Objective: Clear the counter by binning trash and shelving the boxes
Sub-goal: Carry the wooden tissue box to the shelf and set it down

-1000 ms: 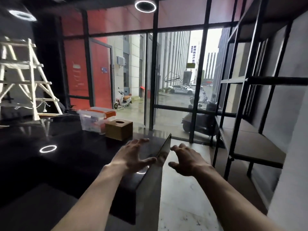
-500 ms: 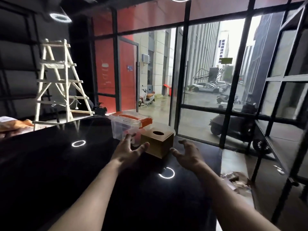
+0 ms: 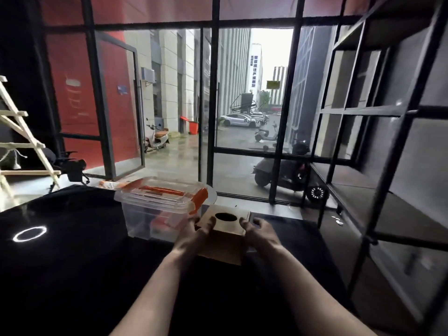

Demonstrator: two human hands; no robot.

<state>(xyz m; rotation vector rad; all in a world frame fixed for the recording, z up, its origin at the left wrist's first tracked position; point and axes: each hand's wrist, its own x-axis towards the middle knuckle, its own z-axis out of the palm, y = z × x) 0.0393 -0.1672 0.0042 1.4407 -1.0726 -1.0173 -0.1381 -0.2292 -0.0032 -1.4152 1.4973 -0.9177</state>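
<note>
A brown wooden box (image 3: 224, 241) with a round hole in its top stands on the glossy black counter (image 3: 72, 263). My left hand (image 3: 194, 235) grips its left side and my right hand (image 3: 258, 232) grips its right side, thumbs on the top edge. Just left of it, touching or nearly so, stands a clear plastic storage box (image 3: 157, 209) with an orange-clipped lid and items inside. Behind that box lies a scrap of orange-and-white wrapper (image 3: 110, 184).
A black metal shelving unit (image 3: 378, 166) with open shelves runs along the right wall. Glass walls and an open door stand ahead. A pale wooden ladder (image 3: 21, 139) is at far left. A narrow floor gap separates counter and shelves.
I have moved closer to the counter's far end. Both hands went forward from open in the air to closing on the sides of the wooden box.
</note>
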